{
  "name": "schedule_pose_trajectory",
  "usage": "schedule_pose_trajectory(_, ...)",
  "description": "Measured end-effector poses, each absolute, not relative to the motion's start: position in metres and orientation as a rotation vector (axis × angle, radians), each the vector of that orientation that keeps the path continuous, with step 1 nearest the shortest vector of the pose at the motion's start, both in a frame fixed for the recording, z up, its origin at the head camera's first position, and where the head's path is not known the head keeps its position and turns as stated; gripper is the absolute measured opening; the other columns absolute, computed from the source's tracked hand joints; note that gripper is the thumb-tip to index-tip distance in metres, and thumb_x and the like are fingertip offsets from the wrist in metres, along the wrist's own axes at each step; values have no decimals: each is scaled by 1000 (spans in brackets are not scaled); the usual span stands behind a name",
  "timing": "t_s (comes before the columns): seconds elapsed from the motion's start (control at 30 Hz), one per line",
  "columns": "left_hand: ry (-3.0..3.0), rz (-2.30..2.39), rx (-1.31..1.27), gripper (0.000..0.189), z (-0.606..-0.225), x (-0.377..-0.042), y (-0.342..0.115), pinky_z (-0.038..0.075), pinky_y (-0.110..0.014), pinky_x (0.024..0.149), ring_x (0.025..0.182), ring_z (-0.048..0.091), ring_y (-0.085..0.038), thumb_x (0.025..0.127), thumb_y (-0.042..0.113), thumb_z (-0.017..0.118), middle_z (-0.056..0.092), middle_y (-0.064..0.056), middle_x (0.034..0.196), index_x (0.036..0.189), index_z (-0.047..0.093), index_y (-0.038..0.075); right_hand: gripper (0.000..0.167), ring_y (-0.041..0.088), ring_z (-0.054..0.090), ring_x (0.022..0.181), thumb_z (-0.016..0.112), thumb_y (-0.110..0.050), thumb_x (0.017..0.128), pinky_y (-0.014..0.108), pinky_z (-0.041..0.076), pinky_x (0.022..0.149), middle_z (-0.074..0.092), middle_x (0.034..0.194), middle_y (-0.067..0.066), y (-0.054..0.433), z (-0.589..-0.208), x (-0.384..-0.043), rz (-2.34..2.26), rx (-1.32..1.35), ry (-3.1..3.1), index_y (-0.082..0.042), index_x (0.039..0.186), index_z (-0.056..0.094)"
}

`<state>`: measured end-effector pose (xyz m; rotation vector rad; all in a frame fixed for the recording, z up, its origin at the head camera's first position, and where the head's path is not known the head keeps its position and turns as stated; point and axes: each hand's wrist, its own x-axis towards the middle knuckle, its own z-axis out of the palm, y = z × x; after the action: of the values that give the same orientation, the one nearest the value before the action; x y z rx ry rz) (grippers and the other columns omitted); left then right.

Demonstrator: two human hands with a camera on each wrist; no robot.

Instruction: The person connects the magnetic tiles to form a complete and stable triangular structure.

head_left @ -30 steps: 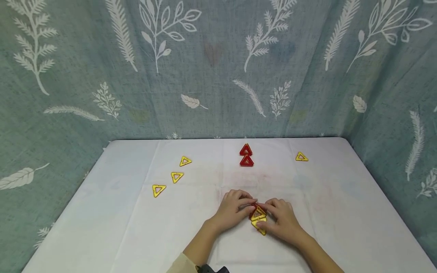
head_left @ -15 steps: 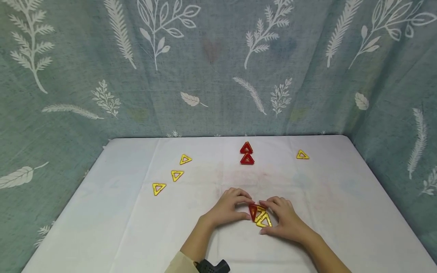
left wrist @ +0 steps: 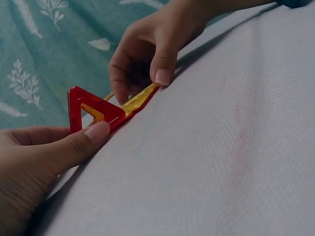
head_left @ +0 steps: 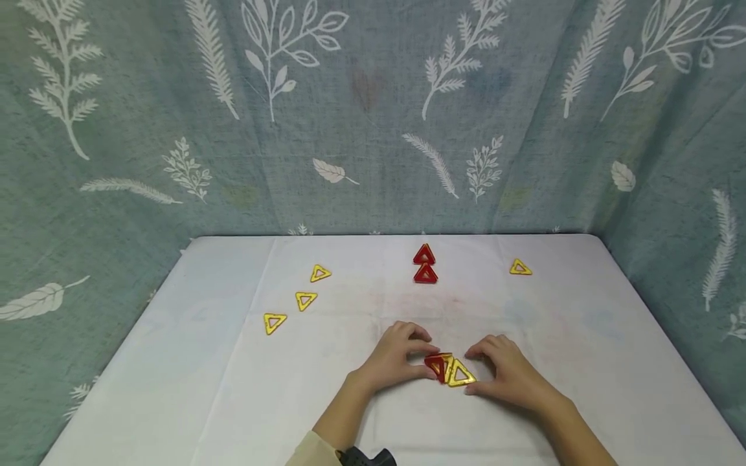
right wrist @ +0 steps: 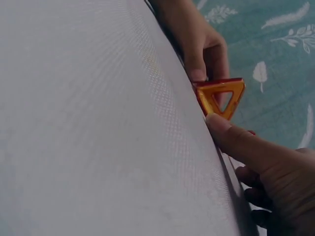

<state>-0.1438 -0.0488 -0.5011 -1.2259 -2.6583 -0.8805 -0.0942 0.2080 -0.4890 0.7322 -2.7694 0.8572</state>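
Note:
In the head view, magnetic triangle tiles stand joined near the front middle of the table. A red triangle tile (head_left: pixel 441 372) faces my left hand (head_left: pixel 392 357), whose thumb and fingers grip it from the left. Beside it leans a yellow triangle tile (head_left: pixel 449 367), and another yellow triangle (head_left: pixel 462 384) lies low against the right side. My right hand (head_left: pixel 513 372) curves around that low tile's outer corner, thumb at its edge. In the left wrist view the red tile (left wrist: pixel 75 107) stands upright above the cloth, left thumb (left wrist: pixel 96 132) pressed on its lower edge.
Two red triangle shapes (head_left: pixel 425 280) sit one behind the other at the back middle. Several loose yellow tiles lie around: one at back left (head_left: pixel 305 296), another at back right (head_left: pixel 520 272). A leaf-patterned curtain (head_left: pixel 373 194) encloses the white table (head_left: pixel 326 414).
The joined tiles have turned, and the low yellow tile has swung from the front to the right side. My right hand has shifted right; the left stays at the red tile.

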Motion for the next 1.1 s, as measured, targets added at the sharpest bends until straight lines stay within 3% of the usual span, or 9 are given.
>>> schedule_pose_trajectory(0.3, -2597, -844, -1204, 35, -500, -137, -46, 39, -30, 90, 100, 49, -10, 70, 44, 79, 58, 8, 104, 97, 75, 21, 31, 1, 38, 78, 77, -44, 72, 28, 34, 74, 47, 81, -19, 204, -486, -92, 857, 669, -2868, -24, 91, 61)
schedule_pose_trajectory(0.5, -2572, -876, -1186, 35, -500, -133, -45, 39, -29, 88, 97, 49, -9, 69, 43, 80, 58, 9, 102, 94, 75, 19, 28, -1, 40, 77, 77, -39, 74, 26, 37, 72, 49, 80, -20, 203, -489, -90, 833, 680, -2811, -23, 90, 62)
schedule_pose_trajectory(0.8, -2492, -817, -1225, 37, -498, -139, -41, 40, -28, 85, 96, 51, -10, 69, 44, 80, 59, 7, 99, 94, 76, 17, 35, 4, 53, 79, 83, -9, 66, 14, 39, 74, 62, 88, -11, 203, -498, -97, 1116, 871, -2393, -13, 97, 68)
schedule_pose_trajectory(0.93, -2457, -799, -1237, 36, -500, -139, -40, 41, -27, 84, 94, 52, -9, 69, 44, 80, 59, 8, 98, 93, 76, 17, 34, 7, 55, 79, 82, -6, 67, 20, 40, 75, 66, 87, -7, 197, -502, -97, 1149, 837, -2372, -10, 98, 69)
schedule_pose_trajectory(1.1, -2428, -780, -1253, 35, -500, -138, -40, 41, -26, 83, 93, 52, -9, 71, 43, 79, 60, 8, 97, 94, 76, 17, 33, 6, 52, 78, 81, -14, 71, 28, 38, 74, 67, 87, -9, 188, -505, -94, 1078, 740, -2432, -11, 102, 70)
